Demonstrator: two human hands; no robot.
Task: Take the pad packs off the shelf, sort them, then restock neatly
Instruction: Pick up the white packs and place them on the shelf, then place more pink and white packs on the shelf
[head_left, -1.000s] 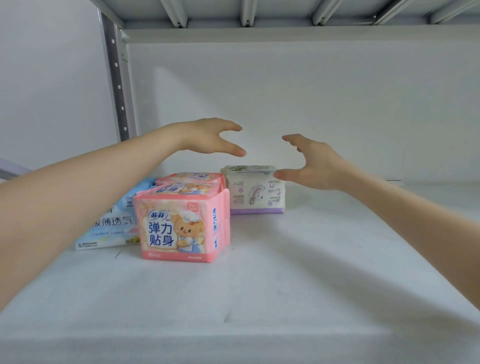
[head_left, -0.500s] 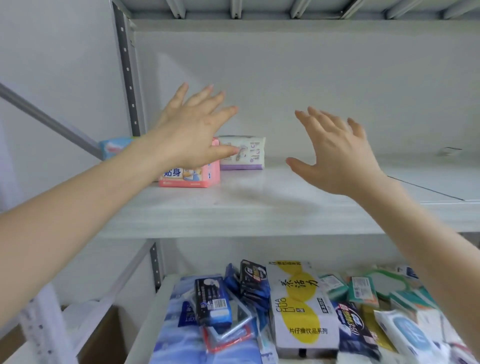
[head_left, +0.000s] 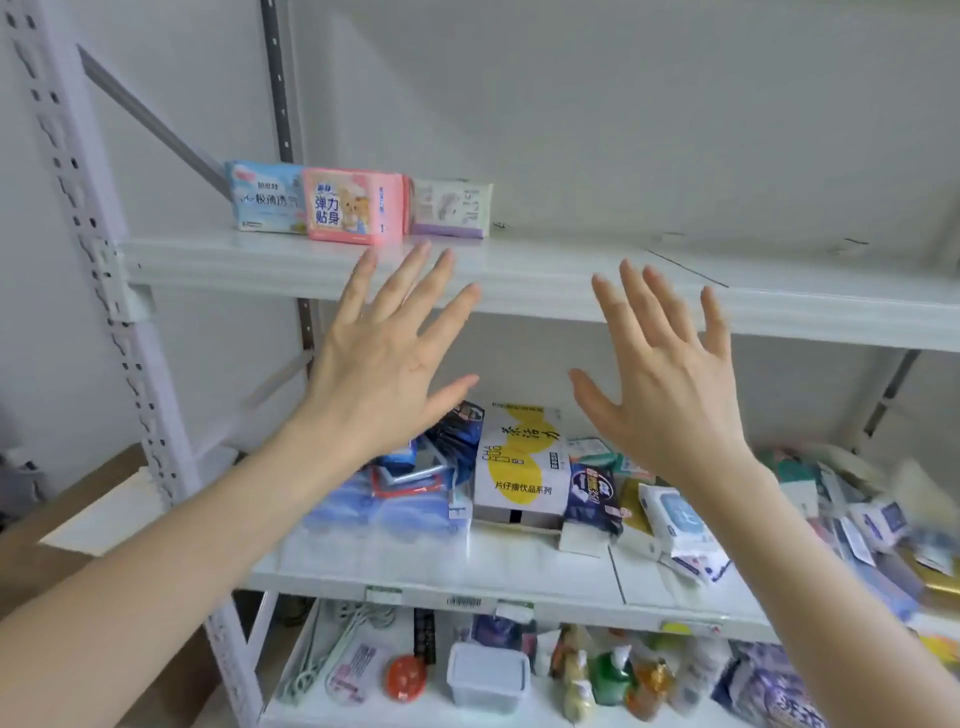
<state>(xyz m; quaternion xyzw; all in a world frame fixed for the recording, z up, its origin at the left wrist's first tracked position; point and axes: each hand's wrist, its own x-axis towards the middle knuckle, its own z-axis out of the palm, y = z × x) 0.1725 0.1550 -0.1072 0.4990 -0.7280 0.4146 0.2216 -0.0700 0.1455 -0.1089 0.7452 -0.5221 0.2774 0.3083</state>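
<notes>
- Up on the top shelf (head_left: 519, 270), three pad packs sat in a tidy row at the left end, near the upright post: a blue pack (head_left: 266, 197), a pink pack (head_left: 353, 212) with a cartoon bear on the front, and a pale lilac pack (head_left: 451, 208)
- they were standing upright, faces forward, touching side to side, with the pink one a bit closer to the front edge
- rest of that shelf was bare off to the right, so my guess was restocking had only just started or only these few were sorted
- left hand (head_left: 379, 374) was spread wide, fingers apart, holding nothing, hovering in front of the shelf edge just below the pink pack
- right hand (head_left: 670, 395) looked the same, splayed and empty, well apart from the packs
- middle shelf (head_left: 467, 577) below was a messy heap of mixed packets and a white and yellow box (head_left: 519, 462), so plenty looked left to sort; couldn't tell which of those were pads
</notes>
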